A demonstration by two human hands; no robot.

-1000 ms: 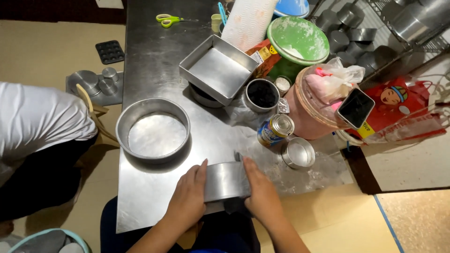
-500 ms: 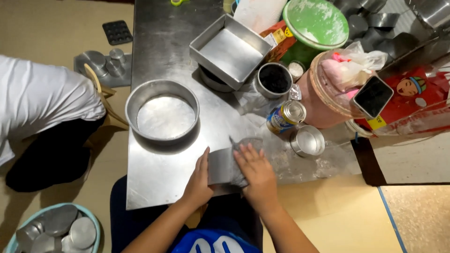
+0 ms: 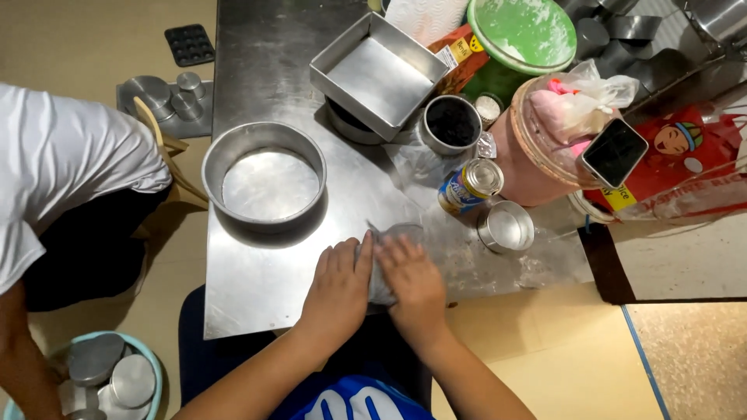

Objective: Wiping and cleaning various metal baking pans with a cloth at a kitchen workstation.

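Observation:
Both of my hands press on a small shiny metal tin (image 3: 393, 237) at the front edge of a steel table (image 3: 264, 288). My left hand (image 3: 338, 288) covers the tin's left side with its fingers together. My right hand (image 3: 412, 281) lies over its right side, and only the tin's far rim shows between and above the fingers. A round metal cake pan (image 3: 264, 177) stands empty just left of and beyond my hands. A small metal cup (image 3: 506, 227) and a printed can (image 3: 471, 185) stand to the right.
A square metal pan (image 3: 379, 71) rests at the back, with a dark-filled cup (image 3: 451, 124), a green-lidded tub (image 3: 523, 31) and a pink bucket (image 3: 545, 148) holding a phone (image 3: 613, 152). A person in a white shirt (image 3: 70, 171) crouches at left. A blue basin (image 3: 101, 377) holds tins.
My hands have closed further over the tin, hiding most of it. The view has shifted downward and closer to the table.

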